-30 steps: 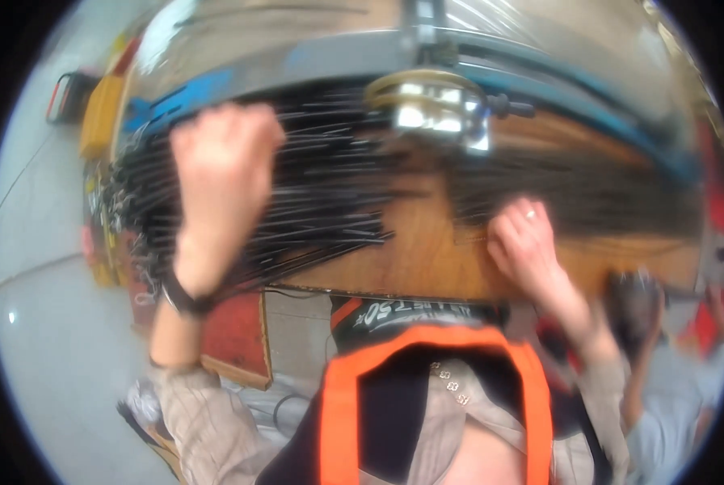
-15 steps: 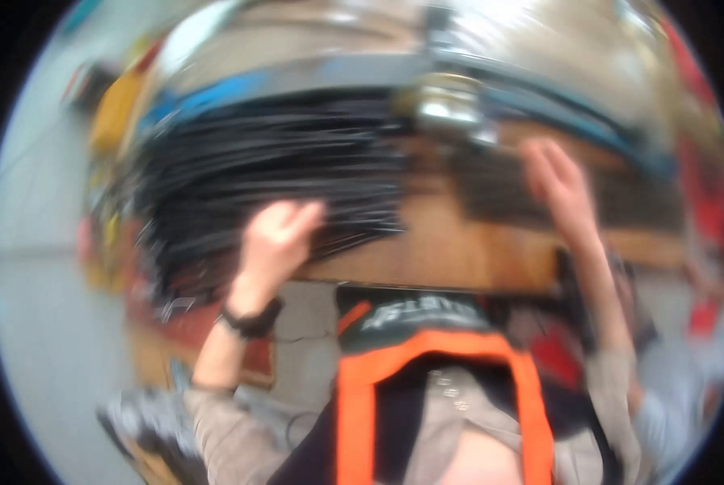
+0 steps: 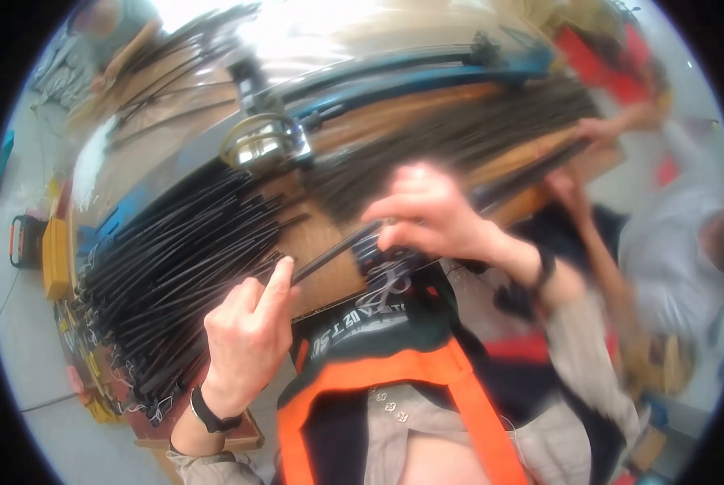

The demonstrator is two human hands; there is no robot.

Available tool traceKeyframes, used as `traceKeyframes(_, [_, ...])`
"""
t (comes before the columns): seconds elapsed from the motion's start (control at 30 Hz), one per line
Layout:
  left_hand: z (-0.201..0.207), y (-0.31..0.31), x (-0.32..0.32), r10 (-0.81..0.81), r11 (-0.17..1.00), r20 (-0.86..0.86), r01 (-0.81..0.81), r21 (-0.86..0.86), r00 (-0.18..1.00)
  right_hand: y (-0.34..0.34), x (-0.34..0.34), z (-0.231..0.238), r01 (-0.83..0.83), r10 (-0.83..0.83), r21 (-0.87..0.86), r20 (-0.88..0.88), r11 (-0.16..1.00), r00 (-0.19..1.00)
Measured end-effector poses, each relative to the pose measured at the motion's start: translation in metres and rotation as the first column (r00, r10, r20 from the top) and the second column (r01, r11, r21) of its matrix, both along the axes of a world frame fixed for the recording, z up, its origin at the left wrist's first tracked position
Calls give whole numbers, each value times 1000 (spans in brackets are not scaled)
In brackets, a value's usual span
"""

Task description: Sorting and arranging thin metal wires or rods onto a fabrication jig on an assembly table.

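A thin black rod [image 3: 335, 252] slants between my two hands, over the wooden tabletop. My left hand [image 3: 247, 330] closes around its lower end, with the index finger laid along it. Farther up, my right hand [image 3: 427, 212] pinches the rod between thumb and fingers; its other fingers are curled and blurred. Left of my hands lies a large pile of similar black rods [image 3: 192, 259], with small pale loops at their near ends. Just beyond my right hand, a co-worker's hands hold a dark bundle of rods [image 3: 532, 166], whose near end is partly hidden by my hand.
A shiny metal fixture with a ring [image 3: 258, 144] stands at mid-table. Behind it runs a blue rail [image 3: 402, 85]. More dark rods [image 3: 459, 133] lie at far right, blurred. A co-worker [image 3: 673, 259] is close on my right; another person [image 3: 119, 32] is at far left.
The view has swung rightward. My hands, wide apart before, have come closer together, with a black rod now showing between them. The co-worker and dark bundle have come into view.
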State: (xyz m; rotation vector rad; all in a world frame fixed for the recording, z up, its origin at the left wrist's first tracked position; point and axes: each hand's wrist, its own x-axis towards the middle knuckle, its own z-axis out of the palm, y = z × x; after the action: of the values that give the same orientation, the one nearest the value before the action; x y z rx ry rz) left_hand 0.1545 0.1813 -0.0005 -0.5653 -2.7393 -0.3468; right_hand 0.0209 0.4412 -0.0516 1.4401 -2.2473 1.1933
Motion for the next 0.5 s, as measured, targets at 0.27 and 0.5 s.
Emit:
traceKeyframes(0.27, [13, 16, 12, 43, 999, 110, -41, -18, 993, 4, 4, -11, -13, 11, -48, -40, 999, 999])
traceKeyframes(0.5, [15, 27, 21, 66, 998, 177, -66, -4, 982, -2, 11, -17, 24, -79, -142, -397, 990, 914])
